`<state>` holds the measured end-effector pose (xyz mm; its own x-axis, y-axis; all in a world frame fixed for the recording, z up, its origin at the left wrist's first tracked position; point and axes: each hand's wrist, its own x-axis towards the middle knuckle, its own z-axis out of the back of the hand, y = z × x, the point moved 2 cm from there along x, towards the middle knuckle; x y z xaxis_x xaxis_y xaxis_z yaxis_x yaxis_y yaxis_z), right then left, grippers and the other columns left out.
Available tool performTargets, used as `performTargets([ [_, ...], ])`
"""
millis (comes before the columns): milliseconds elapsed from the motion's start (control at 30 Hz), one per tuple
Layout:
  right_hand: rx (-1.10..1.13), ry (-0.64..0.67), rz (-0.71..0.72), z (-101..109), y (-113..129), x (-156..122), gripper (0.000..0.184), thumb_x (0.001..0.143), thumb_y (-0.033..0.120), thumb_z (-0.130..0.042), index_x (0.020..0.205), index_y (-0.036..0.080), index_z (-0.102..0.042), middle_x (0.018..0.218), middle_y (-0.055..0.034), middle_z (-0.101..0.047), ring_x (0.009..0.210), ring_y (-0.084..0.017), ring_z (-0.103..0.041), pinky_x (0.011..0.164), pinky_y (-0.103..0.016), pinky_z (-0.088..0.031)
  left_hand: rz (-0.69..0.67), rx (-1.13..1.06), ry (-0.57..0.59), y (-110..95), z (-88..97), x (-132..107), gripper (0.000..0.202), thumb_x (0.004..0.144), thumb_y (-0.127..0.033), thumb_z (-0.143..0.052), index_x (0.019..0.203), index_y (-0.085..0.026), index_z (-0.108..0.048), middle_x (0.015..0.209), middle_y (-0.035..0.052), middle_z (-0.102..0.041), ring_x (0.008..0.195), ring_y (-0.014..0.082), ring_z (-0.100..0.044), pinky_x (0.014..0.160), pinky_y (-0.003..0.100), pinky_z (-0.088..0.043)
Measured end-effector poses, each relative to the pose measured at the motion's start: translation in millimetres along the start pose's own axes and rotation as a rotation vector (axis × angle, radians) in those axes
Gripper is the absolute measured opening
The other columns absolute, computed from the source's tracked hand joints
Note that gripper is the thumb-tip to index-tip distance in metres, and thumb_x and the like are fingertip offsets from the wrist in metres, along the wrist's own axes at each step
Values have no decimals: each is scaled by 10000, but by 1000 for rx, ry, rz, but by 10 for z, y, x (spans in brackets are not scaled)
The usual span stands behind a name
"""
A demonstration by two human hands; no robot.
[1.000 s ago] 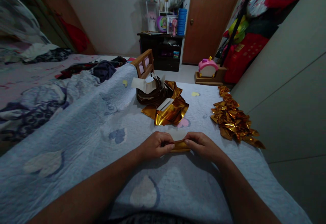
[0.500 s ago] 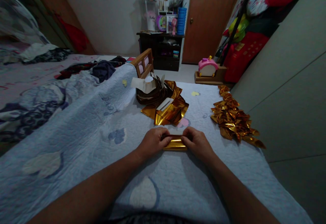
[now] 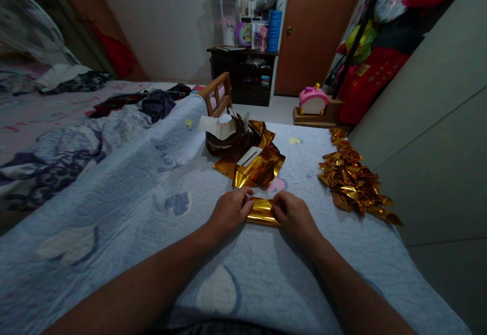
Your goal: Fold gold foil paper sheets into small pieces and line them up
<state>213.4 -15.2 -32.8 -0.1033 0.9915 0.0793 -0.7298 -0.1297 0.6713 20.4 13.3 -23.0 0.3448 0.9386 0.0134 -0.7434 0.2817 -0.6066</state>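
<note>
A sheet of gold foil paper [image 3: 263,211], folded into a narrow strip, lies on the pale blue quilt [image 3: 243,269] between my hands. My left hand [image 3: 233,207] pinches its left end between thumb and fingers. At the right end, my right hand [image 3: 294,213] has its fingers closed on the foil paper. Just beyond my hands sit loose gold foil sheets [image 3: 262,167] with a white piece on top, beside a stack of dark-edged paper [image 3: 228,144] with white flaps. To the right is a pile of folded gold foil pieces [image 3: 352,180].
A small wooden rail [image 3: 216,94] stands at the quilt's far edge. Clothes [image 3: 158,105] lie on the bed to the left. Further back are a dark cabinet [image 3: 241,78], a pink toy [image 3: 314,100] and a brown door [image 3: 304,30]. A pale panel [image 3: 437,147] borders the right side.
More gold now shows along the upper part of the strip, where a whitish edge was before. My fingers have shifted slightly at both ends. The whole view has moved a little.
</note>
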Motion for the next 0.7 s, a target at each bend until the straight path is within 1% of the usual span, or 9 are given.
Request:
performTargets([
  [67,-33,5,-13,-13,-16,0,187,838,140,-563,1005,182,-636,867,-54,-704,766,-197,-637,728,-303,-448,-17,41,5,5,-19,6,256,908,-180,-607,1154,-158,-674,915,66,-741,843,218,-686,787,306,-470],
  [100,-53,-1,-13,-19,-24,-2,233,846,140,-565,1066,176,-633,902,-64,-710,789,-202,-646,748,-310,-457,-31,67,7,4,-27,8,267,908,-178,-604,1166,-161,-672,975,79,-742,891,229,-688,821,317,-475],
  [133,-74,-12,-6,-23,-29,-3,268,853,140,-567,1112,170,-628,946,-76,-713,825,-208,-654,775,-316,-465,-44,93,9,1,-34,10,264,907,-179,-602,1161,-166,-674,1033,89,-738,937,240,-685,849,327,-478],
  [200,-122,-26,28,-27,-28,-8,269,871,142,-564,1130,164,-635,1022,-95,-702,902,-214,-654,825,-318,-470,-60,129,21,-5,-41,13,229,909,-188,-597,1124,-175,-674,1091,95,-725,990,251,-675,876,340,-481],
  [333,-244,6,53,-12,7,-20,205,904,156,-550,1071,184,-665,1034,-84,-647,933,-213,-626,801,-302,-469,-72,144,45,-8,-40,23,164,910,-197,-590,1061,-183,-651,1030,76,-696,952,233,-658,845,329,-484],
  [400,-291,13,45,1,31,-24,192,909,163,-548,1051,190,-674,1043,-88,-624,977,-230,-605,794,-308,-467,-87,144,41,0,-40,30,136,905,-197,-591,1030,-191,-642,1037,70,-666,961,226,-644,844,321,-479],
  [500,-323,-9,55,9,54,-24,195,895,163,-566,1053,188,-678,1086,-108,-603,1044,-265,-560,831,-338,-469,-104,129,35,19,-40,41,98,888,-183,-585,973,-202,-630,1044,62,-636,968,221,-626,840,316,-469],
  [600,-285,-51,107,8,44,-10,193,852,141,-599,1026,181,-673,1103,-122,-595,1045,-276,-526,896,-376,-457,-146,67,30,16,-21,45,89,856,-148,-570,915,-202,-609,977,47,-631,927,210,-608,818,311,-451],
  [700,-151,-84,138,21,-1,15,137,793,110,-603,901,184,-643,1028,-105,-608,992,-258,-526,896,-377,-449,-163,-66,43,0,2,44,80,829,-132,-555,865,-197,-583,848,13,-615,807,181,-583,757,295,-428],
])
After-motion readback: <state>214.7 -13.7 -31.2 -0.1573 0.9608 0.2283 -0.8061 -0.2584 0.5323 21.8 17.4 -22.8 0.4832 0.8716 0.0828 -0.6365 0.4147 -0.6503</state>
